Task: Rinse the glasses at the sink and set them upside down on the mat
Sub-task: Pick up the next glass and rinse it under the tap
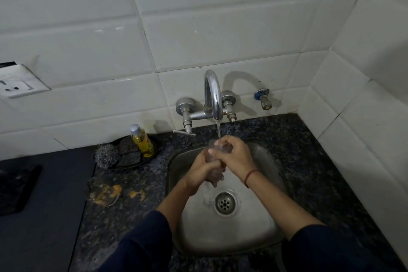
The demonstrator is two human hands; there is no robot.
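Glass under the running tap, both hands on it

Head view. We log one clear glass [212,150] held over the sink [242,234], up near the basin's back rim and well above the drain [225,203]. Water [218,130] falls from the curved faucet [213,93] and lands where the glass and hands meet.

The left hand [203,170] wraps the lower part of the glass, fingers curled close round it. The right hand [235,153] grips the upper part from the right side, fingers curled over it. A red thread [250,178] circles the right wrist. We cannot tell which way the glass mouth faces; it is see-through and blurred.

The countertop [309,161] is dark speckled stone. At its back edge, left of the sink, we note a dark tray [157,147] carrying an upright yellow soap bottle [142,140] and scrub pads [129,152], with a steel scourer [107,155] at the tray's left rim. Nearer the front edge, orange food scraps [106,193] lie on the stone.

At the far left edge a dark mat [15,190] lies flat, well apart from the sink.

On the white tiled wall [220,17] we see a socket [17,83] at left and a small tap [263,99] right of the faucet.
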